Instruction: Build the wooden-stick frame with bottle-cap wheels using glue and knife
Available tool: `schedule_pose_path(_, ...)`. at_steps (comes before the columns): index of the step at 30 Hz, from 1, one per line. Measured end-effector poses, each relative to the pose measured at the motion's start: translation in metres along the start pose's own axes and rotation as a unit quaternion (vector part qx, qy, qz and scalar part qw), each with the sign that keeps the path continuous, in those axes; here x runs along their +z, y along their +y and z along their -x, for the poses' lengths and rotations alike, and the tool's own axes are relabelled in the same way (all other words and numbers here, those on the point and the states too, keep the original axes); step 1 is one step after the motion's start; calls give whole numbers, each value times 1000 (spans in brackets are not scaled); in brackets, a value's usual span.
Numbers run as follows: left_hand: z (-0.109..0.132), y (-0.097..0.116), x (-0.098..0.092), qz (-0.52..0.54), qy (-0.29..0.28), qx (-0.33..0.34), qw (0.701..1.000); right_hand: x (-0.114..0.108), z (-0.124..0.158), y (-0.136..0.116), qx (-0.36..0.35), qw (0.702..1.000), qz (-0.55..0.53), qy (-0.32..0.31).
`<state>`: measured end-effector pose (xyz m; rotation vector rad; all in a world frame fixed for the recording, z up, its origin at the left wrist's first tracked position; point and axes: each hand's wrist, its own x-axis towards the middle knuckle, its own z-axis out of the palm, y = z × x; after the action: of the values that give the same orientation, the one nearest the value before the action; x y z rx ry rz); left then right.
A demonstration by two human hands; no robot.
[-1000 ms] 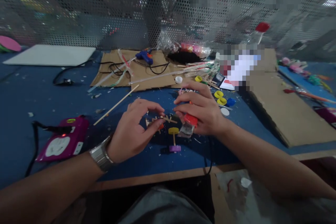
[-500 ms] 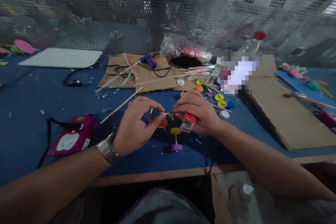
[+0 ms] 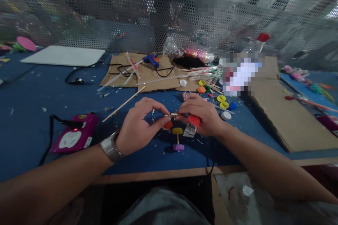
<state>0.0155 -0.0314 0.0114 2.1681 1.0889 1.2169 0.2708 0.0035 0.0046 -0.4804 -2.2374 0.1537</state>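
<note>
My left hand (image 3: 138,126) and my right hand (image 3: 202,112) meet over the blue table (image 3: 31,119), both pinching a short thin wooden stick (image 3: 171,114) between fingertips. A red bottle cap (image 3: 168,124) sits just under my left fingers. My right hand also grips a small clear bottle with a red cap (image 3: 193,121). Just in front of the hands lies a stick axle with a yellow cap (image 3: 177,130) and a purple cap (image 3: 178,147) at its ends.
A pink power strip (image 3: 75,137) with a black cable lies at the left. Cardboard sheets (image 3: 148,72), a blue glue gun (image 3: 150,59), a long skewer (image 3: 124,103), loose coloured caps (image 3: 223,102) and a water bottle (image 3: 245,66) lie behind. A perforated metal screen stands at the back.
The hands have drawn closer together and lifted the small stick between their fingertips. The cluster of stick pieces seen before under my left hand is no longer in sight.
</note>
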Motion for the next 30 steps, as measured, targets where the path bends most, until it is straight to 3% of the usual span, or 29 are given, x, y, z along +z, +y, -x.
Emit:
schedule_pose_path(5, -3, -1, -3, -36, 18, 3, 999, -2, 3, 6, 64, 997, 25, 34)
schedule_pose_path(9, -6, -4, -7, -113, 6, 76, 991, 1, 8, 12, 115, 993, 26, 14)
schedule_pose_path(14, -9, -9, -9, -181, -29, 124, 975, 1, 8, 13, 116, 993, 9, 2)
schedule_pose_path(22, -8, -7, -10, -171, -68, 103, 977, 1, 8, 16, 116, 992, 1, -44)
schedule_pose_path(30, -9, -2, -8, -104, -7, 57, 993, 0, 12, 15, 145, 988, 11, -55)
